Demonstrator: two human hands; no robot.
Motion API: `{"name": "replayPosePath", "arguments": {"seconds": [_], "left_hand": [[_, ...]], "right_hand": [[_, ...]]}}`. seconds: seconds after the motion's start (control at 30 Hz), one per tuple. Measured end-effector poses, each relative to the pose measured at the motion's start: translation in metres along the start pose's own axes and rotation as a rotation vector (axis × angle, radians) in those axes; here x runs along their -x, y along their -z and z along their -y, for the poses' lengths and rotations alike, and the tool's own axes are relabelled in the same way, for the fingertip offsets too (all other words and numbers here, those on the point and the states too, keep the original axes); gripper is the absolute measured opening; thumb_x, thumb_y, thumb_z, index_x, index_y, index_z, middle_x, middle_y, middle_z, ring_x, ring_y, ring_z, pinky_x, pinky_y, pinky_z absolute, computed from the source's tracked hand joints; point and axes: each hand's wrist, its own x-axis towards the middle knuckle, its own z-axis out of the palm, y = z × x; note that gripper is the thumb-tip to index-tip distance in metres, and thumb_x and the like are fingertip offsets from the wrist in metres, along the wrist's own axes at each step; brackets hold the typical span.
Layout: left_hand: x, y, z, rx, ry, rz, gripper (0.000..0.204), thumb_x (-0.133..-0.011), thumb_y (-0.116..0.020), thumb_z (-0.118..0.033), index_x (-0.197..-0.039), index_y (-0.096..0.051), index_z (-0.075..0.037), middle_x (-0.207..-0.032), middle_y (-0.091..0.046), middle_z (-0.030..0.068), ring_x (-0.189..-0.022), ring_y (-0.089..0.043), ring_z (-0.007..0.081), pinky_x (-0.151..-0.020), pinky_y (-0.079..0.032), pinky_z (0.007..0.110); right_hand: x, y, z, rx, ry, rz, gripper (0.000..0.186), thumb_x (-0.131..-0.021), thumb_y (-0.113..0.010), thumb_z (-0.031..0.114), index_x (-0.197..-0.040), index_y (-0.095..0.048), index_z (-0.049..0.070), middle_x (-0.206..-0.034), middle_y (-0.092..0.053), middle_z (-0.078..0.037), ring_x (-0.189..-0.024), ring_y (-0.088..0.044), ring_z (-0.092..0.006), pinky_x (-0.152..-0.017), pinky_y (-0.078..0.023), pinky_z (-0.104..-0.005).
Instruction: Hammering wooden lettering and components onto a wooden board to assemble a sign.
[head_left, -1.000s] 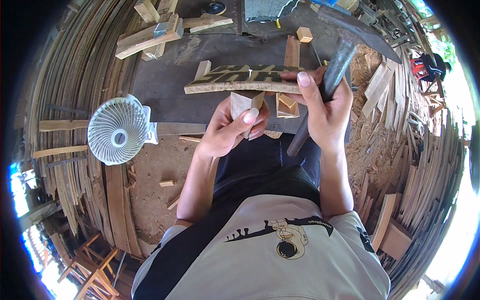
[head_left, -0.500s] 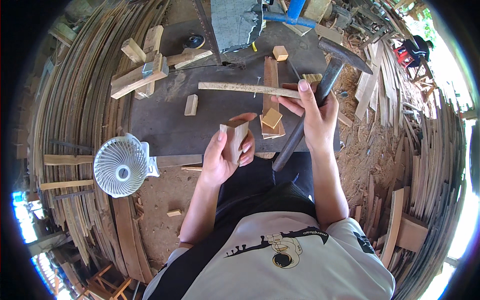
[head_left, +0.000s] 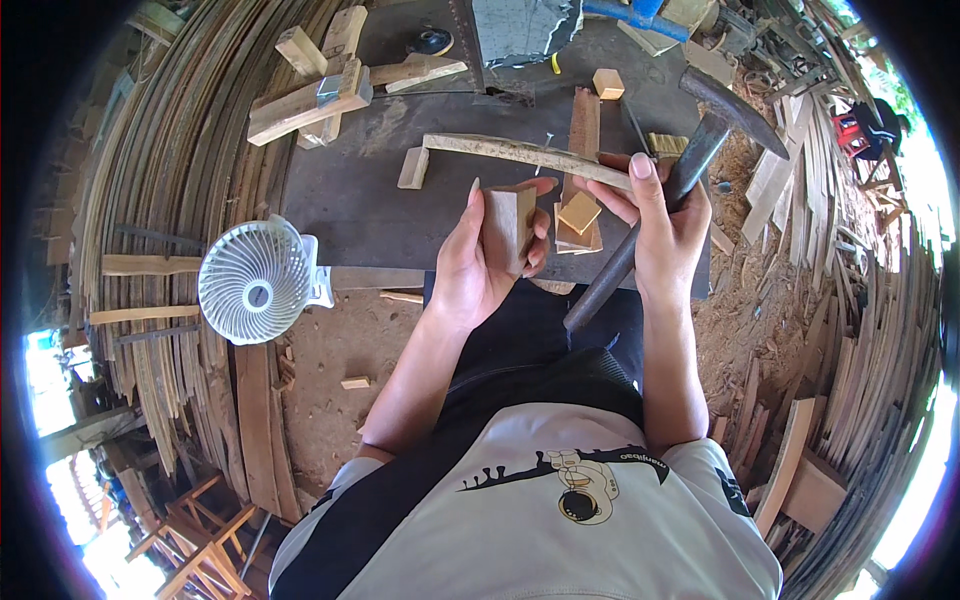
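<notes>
My left hand (head_left: 485, 260) is closed round a short wooden block (head_left: 508, 225), held upright over the table's near edge. My right hand (head_left: 660, 230) grips both a hammer (head_left: 710, 135) with a dark metal handle and a long thin board (head_left: 500, 150), seen edge-on and reaching left above my left hand. The board and the held block are apart. Below the board, a small pale block (head_left: 412, 170) sits on the dark table (head_left: 355, 215), and a nail (head_left: 547, 140) shows just behind the board. A yellowish square piece (head_left: 580, 212) rests on a flat plank (head_left: 584, 115) between my hands.
A white fan (head_left: 255, 285) stands left, beside long stacked boards (head_left: 150, 380). Joined timber pieces (head_left: 310, 100), a small cube (head_left: 608, 83) and a blue tool (head_left: 635, 20) are farther back. A person in dark clothing (head_left: 875, 125) is at the right, beyond loose offcuts (head_left: 780, 190).
Since a second ago, the board has turned from showing its patterned face to edge-on and separated from the block in my left hand. Both hands stay closed on their pieces.
</notes>
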Motion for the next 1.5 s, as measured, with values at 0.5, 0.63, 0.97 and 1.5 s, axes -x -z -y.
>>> {"name": "replayPosePath", "arguments": {"seconds": [0.5, 0.63, 0.97, 1.5], "left_hand": [[0.005, 0.006, 0.004, -0.461, -0.357, -0.253, 0.04, -0.088, -0.075, -0.009, -0.12, -0.055, 0.003, -0.094, -0.067, 0.0057, -0.077, -0.062, 0.009, -0.066, -0.051, 0.023], [0.003, -0.002, 0.001, -0.716, -0.49, -0.375, 0.034, -0.081, -0.079, -0.002, -0.105, -0.054, 0.0, -0.089, -0.066, 0.0042, -0.078, -0.062, 0.0067, -0.066, -0.05, 0.022], [-0.004, -0.009, 0.004, -1.092, -0.758, -0.537, 0.041, -0.079, -0.081, -0.006, -0.104, -0.049, 0.001, -0.085, -0.067, 0.0116, -0.077, -0.065, 0.0119, -0.067, -0.051, 0.025], [-0.003, -0.002, 0.011, -1.062, -0.808, -0.569, 0.045, -0.08, -0.08, -0.005, -0.109, -0.045, 0.0, -0.087, -0.071, 0.015, -0.075, -0.069, 0.0142, -0.063, -0.053, 0.025]], "right_hand": [[0.011, -0.015, -0.004, 0.087, 0.073, 0.039, 0.027, -0.093, -0.068, 0.012, -0.082, -0.046, -0.001, -0.084, -0.062, -0.011, -0.087, -0.07, -0.0215, -0.076, -0.064, -0.0402], [0.013, -0.015, -0.007, 0.101, 0.078, 0.067, 0.029, -0.092, -0.069, 0.013, -0.083, -0.046, -0.002, -0.086, -0.064, -0.013, -0.087, -0.07, -0.0206, -0.077, -0.063, -0.0382], [0.014, -0.017, -0.008, 0.145, 0.084, 0.107, 0.027, -0.095, -0.065, 0.012, -0.082, -0.043, 0.001, -0.088, -0.058, -0.011, -0.095, -0.068, -0.0262, -0.078, -0.063, -0.0397], [0.018, -0.014, -0.02, 0.228, 0.128, 0.156, 0.028, -0.094, -0.066, 0.013, -0.085, -0.042, 0.001, -0.091, -0.06, -0.013, -0.097, -0.068, -0.0284, -0.076, -0.064, -0.0423]]}}
